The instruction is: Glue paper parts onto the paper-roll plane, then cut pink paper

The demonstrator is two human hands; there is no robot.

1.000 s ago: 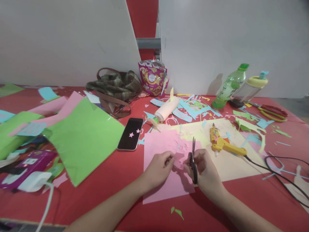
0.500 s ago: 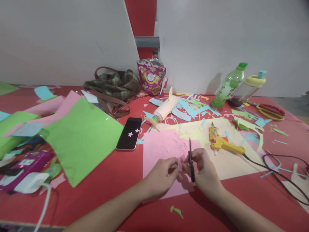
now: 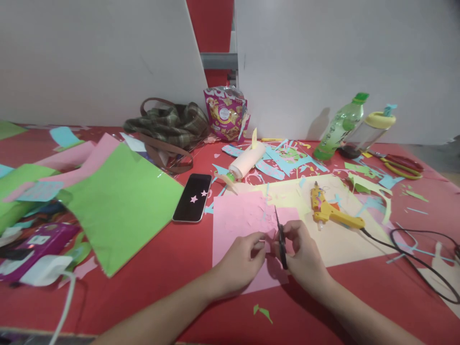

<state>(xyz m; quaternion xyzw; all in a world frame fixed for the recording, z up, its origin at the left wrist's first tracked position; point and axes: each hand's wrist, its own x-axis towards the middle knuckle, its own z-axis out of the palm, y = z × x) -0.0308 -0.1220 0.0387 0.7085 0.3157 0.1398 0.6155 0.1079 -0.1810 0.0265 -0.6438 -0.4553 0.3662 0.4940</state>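
Observation:
My right hand [image 3: 305, 251] is closed around a pair of dark scissors [image 3: 282, 244], with the blades pointing away from me. Close beside it, my left hand [image 3: 240, 262] pinches a small piece of pink paper [image 3: 269, 235], partly hidden by the fingers and hard to tell from the sheet beneath. Under both hands lies a pink sheet [image 3: 230, 215] strewn with tiny paper clippings. To the left, two small pink stars [image 3: 194, 199] rest on a black phone [image 3: 187, 206].
A yellow glue gun [image 3: 334, 215] with a black cord lies right on a cream sheet [image 3: 345, 249]. Behind are a paper-wrapped roll [image 3: 247, 160], a snack bag [image 3: 225, 115], and a green bottle [image 3: 341, 127]. Green paper [image 3: 125, 211] covers the left; more scissors [image 3: 402, 165] lie far right.
My left hand has moved right, close to the scissors. The scissors have shifted slightly left and their tips now lean left. The view has shifted a little.

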